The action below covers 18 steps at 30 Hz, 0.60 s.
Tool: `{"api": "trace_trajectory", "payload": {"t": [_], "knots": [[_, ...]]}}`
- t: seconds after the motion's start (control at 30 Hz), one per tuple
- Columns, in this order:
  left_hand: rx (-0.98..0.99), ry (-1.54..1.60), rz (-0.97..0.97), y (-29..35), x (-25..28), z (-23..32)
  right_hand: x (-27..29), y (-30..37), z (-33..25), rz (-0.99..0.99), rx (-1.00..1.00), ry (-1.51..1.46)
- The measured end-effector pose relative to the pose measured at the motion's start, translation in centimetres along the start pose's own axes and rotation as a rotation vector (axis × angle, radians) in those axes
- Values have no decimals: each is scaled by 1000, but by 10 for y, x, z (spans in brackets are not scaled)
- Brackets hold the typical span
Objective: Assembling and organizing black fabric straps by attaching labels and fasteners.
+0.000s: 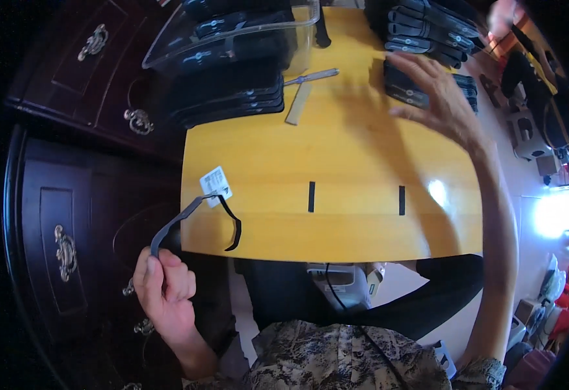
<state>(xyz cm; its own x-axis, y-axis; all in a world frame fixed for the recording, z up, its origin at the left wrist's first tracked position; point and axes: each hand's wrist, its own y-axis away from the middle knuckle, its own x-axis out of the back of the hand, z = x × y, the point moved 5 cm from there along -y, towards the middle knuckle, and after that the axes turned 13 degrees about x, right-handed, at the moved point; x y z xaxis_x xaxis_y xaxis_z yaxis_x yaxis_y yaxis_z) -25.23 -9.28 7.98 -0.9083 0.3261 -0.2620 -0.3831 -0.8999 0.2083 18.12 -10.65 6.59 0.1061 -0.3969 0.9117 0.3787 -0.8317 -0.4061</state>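
One hand, the left (pixel 164 289), is closed around a dark strap (pixel 193 224) with a white rectangular tag (pixel 215 185), held over the near-left corner of the yellow table (pixel 336 149); the right hand (pixel 437 97) hovers open and empty beside stacked black straps (pixel 427 32)

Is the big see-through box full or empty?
Partly filled. The clear plastic box at the far edge of the yellow wooden table has black straps showing through its walls; how full, cannot tell.
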Motion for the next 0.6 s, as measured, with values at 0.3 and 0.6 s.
{"api": "trace_trajectory", "payload": {"t": [0.3, 0.6], "knots": [[-60, 15, -57, 45, -7, 13, -51, -52, -235, 161, -168, -1129], [17, 179, 79, 76, 43, -38, -73, -65, -336, -59, -246, -1500]]}}
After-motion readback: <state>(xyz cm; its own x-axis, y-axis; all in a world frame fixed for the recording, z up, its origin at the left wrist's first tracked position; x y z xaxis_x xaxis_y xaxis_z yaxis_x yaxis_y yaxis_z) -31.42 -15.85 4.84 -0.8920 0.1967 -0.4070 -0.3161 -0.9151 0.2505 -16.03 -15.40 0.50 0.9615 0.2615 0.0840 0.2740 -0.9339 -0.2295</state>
